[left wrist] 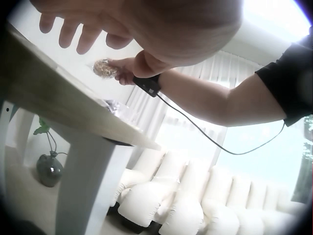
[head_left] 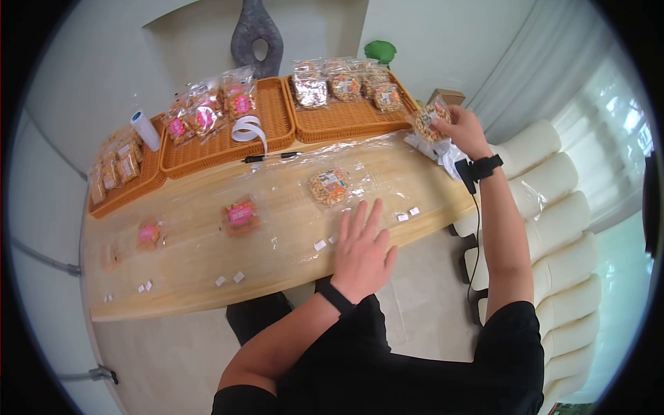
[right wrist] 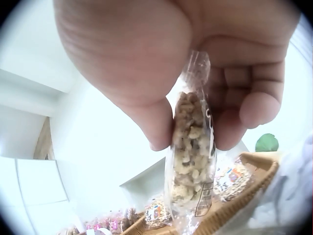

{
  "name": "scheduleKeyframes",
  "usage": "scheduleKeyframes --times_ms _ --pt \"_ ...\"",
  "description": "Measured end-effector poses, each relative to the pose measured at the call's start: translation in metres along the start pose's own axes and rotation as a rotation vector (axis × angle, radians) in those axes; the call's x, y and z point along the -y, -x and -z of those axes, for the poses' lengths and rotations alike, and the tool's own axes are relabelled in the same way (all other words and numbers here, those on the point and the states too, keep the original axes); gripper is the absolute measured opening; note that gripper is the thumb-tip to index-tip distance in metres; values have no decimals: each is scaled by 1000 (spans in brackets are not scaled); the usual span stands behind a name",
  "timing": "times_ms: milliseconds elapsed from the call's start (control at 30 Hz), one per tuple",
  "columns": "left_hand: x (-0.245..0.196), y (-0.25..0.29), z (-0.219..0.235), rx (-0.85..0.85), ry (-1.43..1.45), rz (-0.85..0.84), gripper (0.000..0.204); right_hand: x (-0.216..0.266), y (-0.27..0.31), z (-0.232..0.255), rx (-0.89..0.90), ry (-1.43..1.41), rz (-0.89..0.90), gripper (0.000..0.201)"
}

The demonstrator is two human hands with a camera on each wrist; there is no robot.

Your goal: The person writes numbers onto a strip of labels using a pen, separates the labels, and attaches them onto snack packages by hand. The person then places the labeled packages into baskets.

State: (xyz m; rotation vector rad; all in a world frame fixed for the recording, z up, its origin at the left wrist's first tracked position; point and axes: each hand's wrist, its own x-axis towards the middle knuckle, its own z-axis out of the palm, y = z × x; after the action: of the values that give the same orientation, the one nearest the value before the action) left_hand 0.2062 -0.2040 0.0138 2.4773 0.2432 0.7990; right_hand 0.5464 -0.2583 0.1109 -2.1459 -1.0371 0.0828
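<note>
Between thumb and fingers, my right hand (head_left: 465, 131) pinches a clear-wrapped round puffed-grain cake (head_left: 431, 123), held up past the right end of the baskets. Seen edge-on in the right wrist view, the wrapped cake (right wrist: 190, 152) shows pale clumped grains inside the plastic. My left hand (head_left: 363, 254) is spread, fingers straight, over the table's near edge and holds nothing. Just beyond its fingertips lies another wrapped grain cake (head_left: 329, 185) with an orange label. Further left on the table (head_left: 187, 277) lie pink-labelled snack packs (head_left: 240, 215), one (head_left: 149, 235) smaller in view.
Wicker baskets line the back: a right one (head_left: 346, 128) with grain cakes, a middle one (head_left: 277, 135) with pink-labelled packs and white tape (head_left: 249, 130), a left one (head_left: 138, 181). A black pen (head_left: 271, 158), white tags (head_left: 408, 215) and crumpled plastic (head_left: 443, 153) lie about. A cream sofa (head_left: 553, 228) stands right.
</note>
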Motion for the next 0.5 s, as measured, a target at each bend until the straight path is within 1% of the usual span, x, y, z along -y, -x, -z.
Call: scheduleKeyframes --times_ms 33,67,133,167,233,267,300,333,367,433,467,500 --pt "-6 -6 -7 2 5 -11 25 -12 8 4 -10 -33 -12 33" --pt "-12 -13 -13 37 -4 -42 28 -18 18 9 -1 -2 -62 35" --pt "-18 -27 -29 126 -10 -79 34 -27 34 13 -6 56 -82 38" --pt "-20 -34 -38 127 -7 -87 34 -29 42 15 -1 107 -98 41" --pt "-23 -48 -52 256 -25 -50 40 -28 57 15 -18 85 -117 44" --pt "-23 -54 -56 258 -24 -56 40 -26 63 16 -13 116 -152 45" --pt "-23 -60 -61 327 -45 -25 43 -25 68 17 -8 146 -188 46" --pt "-23 -63 -64 396 -66 7 45 -29 71 15 -9 167 -184 49" --pt "-22 -63 -66 398 -65 3 45 -31 76 13 -12 168 -187 49" --pt "-17 -60 -69 475 -77 35 48 -34 83 8 0 132 -167 52" --pt "-15 -59 -73 477 -75 33 48 -38 81 6 29 176 -182 55" --pt "-12 -56 -76 430 -61 31 49 -40 83 6 30 175 -186 55"
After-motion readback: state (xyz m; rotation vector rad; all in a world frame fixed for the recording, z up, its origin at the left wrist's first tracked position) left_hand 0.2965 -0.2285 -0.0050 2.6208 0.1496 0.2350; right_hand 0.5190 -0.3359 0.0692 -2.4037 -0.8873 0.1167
